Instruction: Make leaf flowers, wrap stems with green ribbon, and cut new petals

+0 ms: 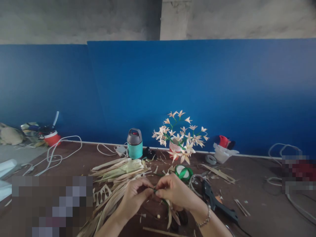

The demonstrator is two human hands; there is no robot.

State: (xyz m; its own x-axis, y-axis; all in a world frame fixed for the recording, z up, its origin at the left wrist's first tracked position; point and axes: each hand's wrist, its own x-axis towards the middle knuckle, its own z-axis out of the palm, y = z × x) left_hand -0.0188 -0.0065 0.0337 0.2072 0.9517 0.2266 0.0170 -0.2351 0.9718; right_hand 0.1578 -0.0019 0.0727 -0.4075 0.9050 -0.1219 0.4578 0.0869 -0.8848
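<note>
My left hand (137, 195) and my right hand (174, 191) meet over the table, thumbs and forefingers pinched together. Between the fingertips shows a thin green stem (155, 191), mostly hidden by the fingers. Below my right hand, which has a bracelet at the wrist, hangs a pale husk flower (172, 215) with its petals pointing down. A roll of green ribbon (184, 172) lies just beyond my right hand. To the left of my left hand, long dried corn husks (111, 200) spread out, and a cut husk piece with holes (102, 194) lies beside them.
Behind the hands stand a bunch of husk flowers (182, 136) in a striped pot and a teal and grey container (135, 144). A black glue gun (217, 202) lies right of my right arm. White tape (210, 159) and a white tub (223, 153) sit near the blue wall (172, 79).
</note>
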